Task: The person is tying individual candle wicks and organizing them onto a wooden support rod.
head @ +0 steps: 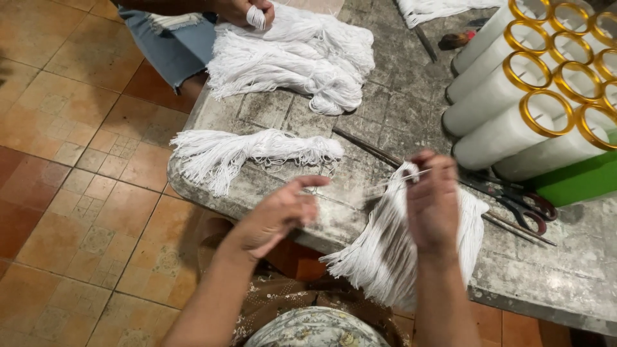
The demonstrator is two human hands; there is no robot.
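Note:
My right hand (432, 200) pinches a single white string out of a bundle of white strings (389, 247) that drapes over the near edge of the grey stone table (411, 103). My left hand (283, 213) is raised to the left of it, fingers curled loosely, its fingertips near the thin strand stretched between both hands. A second loose bundle of white strings (247, 153) lies on the table ahead of my left hand.
A big heap of white strings (302, 58) lies at the far side, where another person's hand (247, 11) holds a few. Tall white candles with gold rims (533, 90) lie stacked at right. Scissors (520, 200) and thin rods (379, 151) lie beside my right hand.

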